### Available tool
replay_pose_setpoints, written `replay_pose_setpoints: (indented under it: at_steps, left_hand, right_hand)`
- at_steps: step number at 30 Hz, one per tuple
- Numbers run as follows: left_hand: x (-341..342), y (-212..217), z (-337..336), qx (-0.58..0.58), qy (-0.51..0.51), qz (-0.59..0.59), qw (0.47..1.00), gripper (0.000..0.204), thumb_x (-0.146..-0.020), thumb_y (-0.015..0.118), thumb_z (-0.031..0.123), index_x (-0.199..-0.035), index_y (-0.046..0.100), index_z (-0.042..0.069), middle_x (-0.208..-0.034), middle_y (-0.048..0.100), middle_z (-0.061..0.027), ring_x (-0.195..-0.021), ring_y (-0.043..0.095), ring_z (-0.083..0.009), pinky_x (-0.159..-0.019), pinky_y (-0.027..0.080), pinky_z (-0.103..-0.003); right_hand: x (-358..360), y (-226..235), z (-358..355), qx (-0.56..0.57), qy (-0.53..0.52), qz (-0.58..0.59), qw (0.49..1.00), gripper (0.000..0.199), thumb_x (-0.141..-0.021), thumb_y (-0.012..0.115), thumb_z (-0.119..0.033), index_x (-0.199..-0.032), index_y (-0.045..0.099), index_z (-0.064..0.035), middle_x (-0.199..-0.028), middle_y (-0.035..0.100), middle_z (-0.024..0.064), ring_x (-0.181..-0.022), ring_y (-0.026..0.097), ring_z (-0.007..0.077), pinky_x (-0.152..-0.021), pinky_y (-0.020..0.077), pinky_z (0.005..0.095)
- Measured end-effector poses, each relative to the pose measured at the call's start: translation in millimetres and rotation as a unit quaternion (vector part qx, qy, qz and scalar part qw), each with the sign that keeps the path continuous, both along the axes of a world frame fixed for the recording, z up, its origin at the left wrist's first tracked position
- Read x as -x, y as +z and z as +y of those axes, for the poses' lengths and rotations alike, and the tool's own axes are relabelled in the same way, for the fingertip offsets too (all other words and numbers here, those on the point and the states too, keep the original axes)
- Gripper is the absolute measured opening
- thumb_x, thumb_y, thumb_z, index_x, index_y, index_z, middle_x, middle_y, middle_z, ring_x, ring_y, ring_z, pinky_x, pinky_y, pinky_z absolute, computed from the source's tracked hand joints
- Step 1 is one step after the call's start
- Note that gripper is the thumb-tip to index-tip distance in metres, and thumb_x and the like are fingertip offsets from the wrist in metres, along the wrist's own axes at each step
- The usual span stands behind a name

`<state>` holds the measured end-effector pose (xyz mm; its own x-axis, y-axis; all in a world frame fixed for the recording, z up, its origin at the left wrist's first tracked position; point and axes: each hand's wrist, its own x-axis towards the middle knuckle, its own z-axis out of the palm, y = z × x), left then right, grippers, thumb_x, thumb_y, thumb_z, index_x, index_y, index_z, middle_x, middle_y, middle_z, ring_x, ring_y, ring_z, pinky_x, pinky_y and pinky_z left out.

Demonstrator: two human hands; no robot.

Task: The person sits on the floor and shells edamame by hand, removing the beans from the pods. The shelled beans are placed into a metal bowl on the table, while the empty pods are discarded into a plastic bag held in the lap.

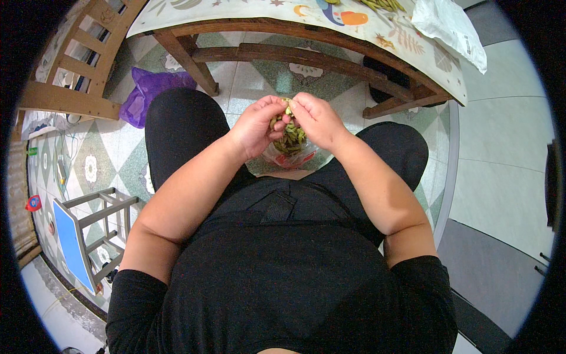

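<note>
I see a wooden table (306, 53) across the top, used as my landmark: dark brown legs and cross-rails, top covered by a pale cloth (247, 9) with coloured animal and leaf prints. A white plastic bag (451, 26) lies on its right end, some green pods (383, 5) just left of that. Under the table, a tiled floor (112, 159) with a green-and-white diamond pattern. A purple plastic bag (147, 94) sits on the floor by the table's left leg. Left of the table, a wooden chair frame (76, 76). Well below-left of it, a small grey metal stool with a blue panel (88, 236). Right of the table, plain pale tiles (501, 147). Light is even, indoor.
</note>
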<state>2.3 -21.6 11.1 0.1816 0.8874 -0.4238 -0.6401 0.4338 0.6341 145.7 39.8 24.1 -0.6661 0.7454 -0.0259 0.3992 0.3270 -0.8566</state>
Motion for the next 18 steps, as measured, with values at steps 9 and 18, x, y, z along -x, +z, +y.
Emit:
replay_pose_setpoints:
  at_steps: [9,18]
  left_hand:
    - [1.2,1.8,-0.9,-0.008,0.023,-0.074,0.997,0.006,-0.082,0.048,0.014,-0.085,0.047,0.009,-0.070,0.049,0.0001,-0.056,0.041,-0.0051,-0.045,0.030,-0.016]
    - [2.0,4.4,0.8,-0.024,0.035,-0.109,0.993,0.018,-0.082,0.048,0.012,-0.098,0.049,0.004,-0.074,0.051,-0.0015,-0.056,0.041,-0.0056,-0.046,0.031,-0.016]
  right_hand:
    - [-0.8,2.4,-1.1,-0.127,0.006,-0.007,0.992,0.022,-0.081,0.048,-0.024,-0.073,0.047,-0.0038,-0.068,0.054,0.0170,-0.065,0.053,0.0349,-0.055,0.0402,0.0404]
    - [0.7,-4.8,-1.2,0.011,-0.087,0.075,0.993,0.020,-0.080,0.050,-0.021,-0.073,0.050,-0.0022,-0.066,0.054,0.0164,-0.062,0.053,0.0324,-0.053,0.0408,0.0359]
